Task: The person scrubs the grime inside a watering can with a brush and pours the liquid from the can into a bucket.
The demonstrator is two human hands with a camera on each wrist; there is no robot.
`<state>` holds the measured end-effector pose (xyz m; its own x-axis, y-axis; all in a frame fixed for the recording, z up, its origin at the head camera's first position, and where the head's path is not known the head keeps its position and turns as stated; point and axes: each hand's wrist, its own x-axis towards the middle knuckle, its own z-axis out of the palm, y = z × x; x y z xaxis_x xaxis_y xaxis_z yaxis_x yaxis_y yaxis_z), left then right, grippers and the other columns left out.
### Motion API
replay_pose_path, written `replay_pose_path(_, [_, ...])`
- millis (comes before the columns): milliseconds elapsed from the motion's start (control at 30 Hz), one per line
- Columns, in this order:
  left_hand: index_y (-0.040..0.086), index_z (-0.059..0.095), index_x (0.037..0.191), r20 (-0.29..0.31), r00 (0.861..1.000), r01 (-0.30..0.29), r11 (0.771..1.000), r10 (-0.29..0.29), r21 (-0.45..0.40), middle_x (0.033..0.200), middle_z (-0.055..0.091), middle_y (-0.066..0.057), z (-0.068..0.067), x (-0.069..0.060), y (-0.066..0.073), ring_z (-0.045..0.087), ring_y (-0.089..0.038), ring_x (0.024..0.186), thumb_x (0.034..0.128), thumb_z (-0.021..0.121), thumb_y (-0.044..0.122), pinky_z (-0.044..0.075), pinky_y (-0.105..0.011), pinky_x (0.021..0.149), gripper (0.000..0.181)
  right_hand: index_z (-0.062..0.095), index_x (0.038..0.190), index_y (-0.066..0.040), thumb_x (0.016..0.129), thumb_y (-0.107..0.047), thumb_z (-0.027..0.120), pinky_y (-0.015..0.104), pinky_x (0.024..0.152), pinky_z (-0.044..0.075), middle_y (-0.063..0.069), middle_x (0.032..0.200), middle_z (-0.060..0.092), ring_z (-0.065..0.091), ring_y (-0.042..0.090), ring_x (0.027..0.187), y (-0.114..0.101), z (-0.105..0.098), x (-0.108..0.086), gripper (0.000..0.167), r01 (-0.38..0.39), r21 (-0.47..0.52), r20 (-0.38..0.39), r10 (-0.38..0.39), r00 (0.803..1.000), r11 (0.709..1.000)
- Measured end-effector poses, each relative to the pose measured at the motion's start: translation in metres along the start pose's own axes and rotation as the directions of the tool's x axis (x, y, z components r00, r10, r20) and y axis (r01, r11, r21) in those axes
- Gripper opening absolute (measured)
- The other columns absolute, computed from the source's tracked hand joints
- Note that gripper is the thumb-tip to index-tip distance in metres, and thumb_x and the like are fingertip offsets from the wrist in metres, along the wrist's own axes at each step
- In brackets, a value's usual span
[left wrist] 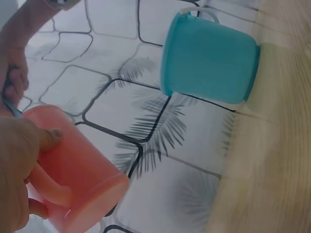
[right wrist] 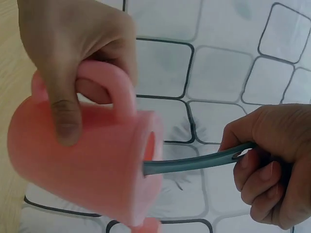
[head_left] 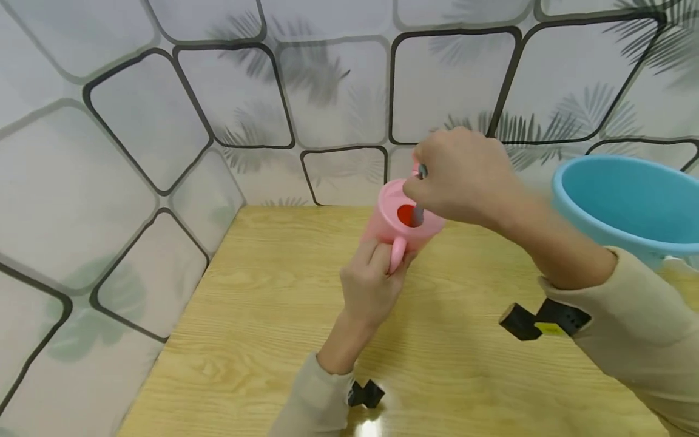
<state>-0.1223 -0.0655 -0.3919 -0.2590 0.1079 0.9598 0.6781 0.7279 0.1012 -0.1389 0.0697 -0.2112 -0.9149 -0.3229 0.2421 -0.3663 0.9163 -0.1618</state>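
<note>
A pink two-handled cup [head_left: 379,223] is held up off the table, its top toward me. My left hand [head_left: 371,288] grips one handle [right wrist: 109,82] of the cup, with the thumb along its side in the right wrist view. In the cup's top is a round opening showing red inside [head_left: 405,213]. Through that opening runs a long grey-green utensil handle [right wrist: 194,164] with a slot near its end; whatever is at its other end is hidden in the cup. My right hand [head_left: 464,176] holds the outer end of that utensil with curled fingers.
A light blue bucket [head_left: 644,182] with a white handle stands on the right of the wooden table [head_left: 262,303]. Behind and to the left rises a wall covering [head_left: 333,97] patterned with dark outlines and leaves. Black wrist cameras [head_left: 546,320] sit at both cuffs.
</note>
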Motion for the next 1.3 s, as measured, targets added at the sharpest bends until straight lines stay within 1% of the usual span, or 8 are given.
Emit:
replay_pose_path(167, [0.01,0.047,0.064,-0.034,0.999,-0.005,1.0,0.005,0.006,0.065,0.046,-0.002,-0.005,0.003,0.007,0.037,-0.011,0.05,0.0731,0.089,0.014,0.034,-0.021,0.041,0.043,0.04,0.059,-0.013,0.075,-0.013,0.054,0.027,0.044,0.023,-0.002,0.058,0.03,0.028,0.015,0.053,-0.002,0.009,-0.001,0.022,0.061,0.0,0.046,-0.061,0.997,0.998])
replay_pose_path(300, [0.009,0.048,0.065,-0.031,1.0,0.006,1.0,-0.006,0.008,0.066,0.046,-0.003,-0.008,0.005,0.012,0.037,-0.012,0.052,0.0749,0.088,0.014,0.034,-0.021,0.043,0.042,0.038,0.058,-0.012,0.075,-0.011,0.053,0.029,0.045,0.018,-0.002,0.057,0.024,0.023,0.015,0.055,-0.007,-0.001,-0.003,0.022,0.041,0.006,-0.035,-0.041,0.999,0.999])
replay_pose_path(367, [0.008,0.047,0.065,-0.029,1.0,0.012,1.0,-0.012,0.019,0.066,0.046,-0.004,-0.009,0.006,0.014,0.036,-0.012,0.053,0.075,0.088,0.014,0.034,-0.022,0.044,0.043,0.039,0.059,-0.012,0.077,-0.011,0.052,0.029,0.045,0.02,-0.002,0.058,0.025,0.024,0.016,0.056,-0.01,-0.005,-0.003,0.022,0.043,0.003,-0.05,-0.043,0.998,0.999])
replay_pose_path(533, [0.009,0.046,0.064,-0.034,0.999,0.014,0.999,-0.013,0.034,0.065,0.045,-0.003,-0.012,0.005,0.021,0.035,-0.012,0.051,0.0727,0.09,0.014,0.033,-0.022,0.043,0.045,0.039,0.059,-0.013,0.076,-0.013,0.053,0.027,0.045,0.02,-0.002,0.059,0.028,0.025,0.015,0.056,-0.006,0.004,-0.007,0.021,0.061,0.036,0.029,-0.062,0.998,0.997])
replay_pose_path(700, [0.009,0.048,0.066,-0.05,0.999,0.016,0.998,-0.013,0.061,0.065,0.045,-0.003,-0.014,0.006,0.029,0.038,-0.013,0.051,0.074,0.089,0.014,0.036,-0.022,0.042,0.042,0.04,0.06,-0.011,0.078,-0.011,0.051,0.028,0.044,0.021,-0.001,0.058,0.028,0.026,0.016,0.054,-0.004,-0.008,-0.018,0.02,0.035,0.046,-0.043,-0.033,0.999,0.998])
replay_pose_path(900, [0.009,0.046,0.064,-0.066,0.997,0.031,0.995,-0.025,0.092,0.064,0.045,-0.003,-0.016,0.004,0.039,0.036,-0.013,0.049,0.0737,0.089,0.015,0.033,-0.024,0.04,0.044,0.04,0.059,-0.011,0.076,-0.011,0.052,0.027,0.044,0.02,-0.001,0.058,0.03,0.026,0.015,0.053,0.001,0.005,-0.023,0.021,0.109,0.03,-0.025,-0.108,0.994,0.994])
replay_pose_path(1100, [0.009,0.047,0.063,-0.075,0.996,0.062,0.99,-0.052,0.129,0.063,0.045,-0.004,-0.021,0.001,0.046,0.036,-0.013,0.048,0.0763,0.088,0.017,0.032,-0.024,0.04,0.043,0.04,0.064,-0.011,0.078,-0.009,0.05,0.028,0.047,0.019,-0.001,0.058,0.028,0.025,0.015,0.054,0.0,-0.008,-0.035,0.018,0.134,0.117,-0.089,-0.124,0.988,0.984])
replay_pose_path(1300, [0.01,0.045,0.063,-0.088,0.996,0.041,0.987,-0.027,0.155,0.063,0.044,-0.003,-0.029,0.001,0.058,0.035,-0.013,0.048,0.0806,0.084,0.02,0.031,-0.024,0.038,0.044,0.037,0.062,-0.011,0.075,-0.009,0.052,0.026,0.047,0.017,-0.002,0.057,0.027,0.021,0.013,0.052,0.005,0.005,-0.04,0.021,0.214,0.148,-0.096,-0.202,0.975,0.965])
